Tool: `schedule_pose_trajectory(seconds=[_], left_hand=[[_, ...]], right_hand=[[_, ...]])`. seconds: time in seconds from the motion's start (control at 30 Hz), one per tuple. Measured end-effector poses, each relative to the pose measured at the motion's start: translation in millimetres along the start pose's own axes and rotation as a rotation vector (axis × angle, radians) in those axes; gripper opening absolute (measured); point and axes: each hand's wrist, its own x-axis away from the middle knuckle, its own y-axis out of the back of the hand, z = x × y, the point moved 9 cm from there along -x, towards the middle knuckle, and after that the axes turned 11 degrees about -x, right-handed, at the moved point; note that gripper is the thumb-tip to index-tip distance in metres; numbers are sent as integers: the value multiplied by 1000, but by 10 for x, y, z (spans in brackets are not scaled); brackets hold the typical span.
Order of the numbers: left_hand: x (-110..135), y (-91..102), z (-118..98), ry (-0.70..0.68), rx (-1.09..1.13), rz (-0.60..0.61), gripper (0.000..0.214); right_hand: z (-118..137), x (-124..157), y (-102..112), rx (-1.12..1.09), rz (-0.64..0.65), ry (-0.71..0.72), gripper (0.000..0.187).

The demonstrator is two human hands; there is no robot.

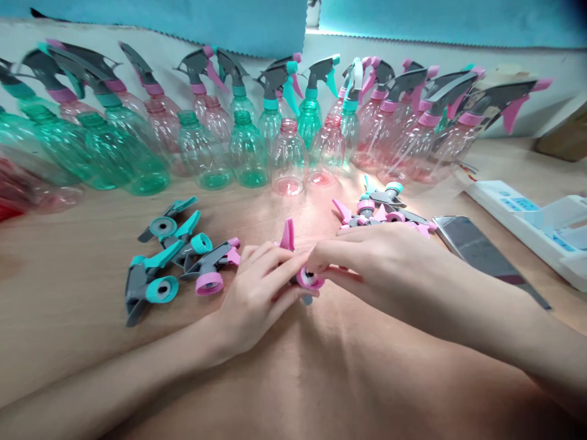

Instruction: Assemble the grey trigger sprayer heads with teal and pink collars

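Observation:
My left hand point(257, 290) and my right hand point(367, 260) meet at the middle of the wooden table point(321, 366). Both are closed on one pink and grey spray trigger head point(306, 278). Its pink lever point(288, 235) sticks up between the hands and its pink collar faces me. My left fingers wrap its body. My right fingertips pinch at the collar. Just left of my left hand lies a pile of teal and grey trigger heads point(160, 256), with one pink-collared head point(211, 275) at its right side.
Behind my right hand is a heap of pink trigger heads point(383, 211). Rows of green bottles point(114, 153) and pink bottles point(288, 159) stand along the back, several capped with triggers. A dark phone point(477, 247) and a white power strip point(527, 226) lie at right.

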Motion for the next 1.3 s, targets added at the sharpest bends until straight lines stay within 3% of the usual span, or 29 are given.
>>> schedule_pose_trajectory(seconds=[0.27,0.4,0.57,0.7,0.87,1.07,1.17,1.3], left_hand=[[96,257,-64,-15,-128,-69,27],[141,525,138,53,-359,-73,37],[244,921,600,154,-557,-8,32],[347,1117,789,86,-686,71,28],[492,1042,834,6,-553,245,32],[558,960,792,34,-395,148,26],[483,866,696,29,-330,136,26],[222,640,454,-31,-265,241,24]], right_hand=[[183,4,165,-294,-256,52,8],[145,21,263,-389,-326,9,10],[37,-32,131,-428,-267,-53,11],[-20,-110,-83,-424,-155,-111,11],[-24,-185,-294,-388,-2,-149,17],[-24,-161,-315,-244,205,-178,24],[-105,-62,-266,-203,302,-197,32],[-392,69,-72,-175,332,-261,44]])
